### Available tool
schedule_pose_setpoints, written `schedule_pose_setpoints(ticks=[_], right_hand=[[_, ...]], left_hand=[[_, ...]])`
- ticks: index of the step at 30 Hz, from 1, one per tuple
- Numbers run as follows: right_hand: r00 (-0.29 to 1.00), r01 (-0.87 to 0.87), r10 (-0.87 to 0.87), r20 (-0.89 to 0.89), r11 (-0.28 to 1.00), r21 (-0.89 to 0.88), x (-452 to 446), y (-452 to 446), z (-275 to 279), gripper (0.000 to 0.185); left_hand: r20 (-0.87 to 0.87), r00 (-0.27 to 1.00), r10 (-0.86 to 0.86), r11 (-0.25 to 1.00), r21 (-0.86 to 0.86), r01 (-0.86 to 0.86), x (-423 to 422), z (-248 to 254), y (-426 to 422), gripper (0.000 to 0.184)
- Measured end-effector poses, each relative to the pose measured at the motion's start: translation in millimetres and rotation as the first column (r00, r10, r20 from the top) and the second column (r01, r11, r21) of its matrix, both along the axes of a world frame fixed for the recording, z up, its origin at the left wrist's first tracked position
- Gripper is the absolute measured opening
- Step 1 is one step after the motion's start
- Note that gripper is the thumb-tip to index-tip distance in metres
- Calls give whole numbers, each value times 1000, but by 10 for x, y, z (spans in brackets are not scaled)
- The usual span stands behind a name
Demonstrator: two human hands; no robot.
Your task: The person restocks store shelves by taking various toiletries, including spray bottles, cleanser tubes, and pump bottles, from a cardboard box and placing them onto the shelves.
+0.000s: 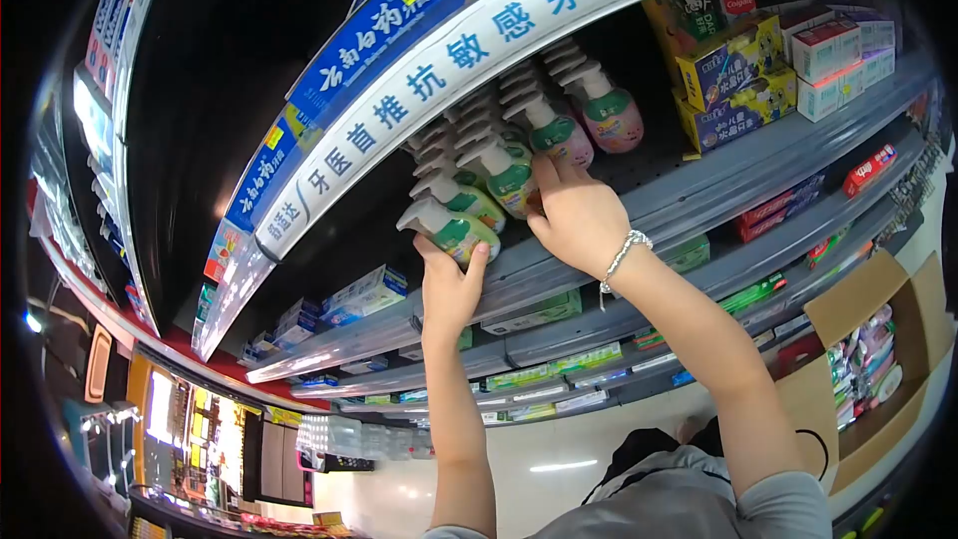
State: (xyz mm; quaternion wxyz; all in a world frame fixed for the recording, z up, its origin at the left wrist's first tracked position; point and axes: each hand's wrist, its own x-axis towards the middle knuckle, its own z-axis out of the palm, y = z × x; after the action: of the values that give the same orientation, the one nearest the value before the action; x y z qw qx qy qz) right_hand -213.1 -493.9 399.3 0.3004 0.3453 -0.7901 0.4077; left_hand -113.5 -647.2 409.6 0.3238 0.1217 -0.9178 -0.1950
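Observation:
Rows of pump bottles with white pump heads stand on the upper shelf. My left hand is closed around the front pump bottle with a green label, its thumb showing on the near side. Just to the right, my right hand is closed on the side of another green-labelled pump bottle; some of its fingers are hidden. A bracelet circles the right wrist. Beyond that hand are pink pump bottles, one nearer and one farther right.
A long sign strip overhangs the bottles. Boxes are stacked at the shelf's right. The shelf's grey front edge runs below the hands, above lower shelves of boxes. An open carton of packaged goods stands at lower right.

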Motion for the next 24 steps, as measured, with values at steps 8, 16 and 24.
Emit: schedule_pose_setpoints(ticks=[8,16,24], right_hand=[[999,-38,38,-9,997,-72,-52,-45,-72,28],[1000,-16,16,-5,999,-30,-50,-44,-75,27],[1000,-10,10,14,999,-43,-52,-53,-78,27]], left_hand=[[-7,993,-117,992,-40,117,-8,-20,-63,74],[22,983,-183,983,-26,184,-13,-39,-90,81],[59,998,-10,995,-96,15,-9,-71,-5,83]])
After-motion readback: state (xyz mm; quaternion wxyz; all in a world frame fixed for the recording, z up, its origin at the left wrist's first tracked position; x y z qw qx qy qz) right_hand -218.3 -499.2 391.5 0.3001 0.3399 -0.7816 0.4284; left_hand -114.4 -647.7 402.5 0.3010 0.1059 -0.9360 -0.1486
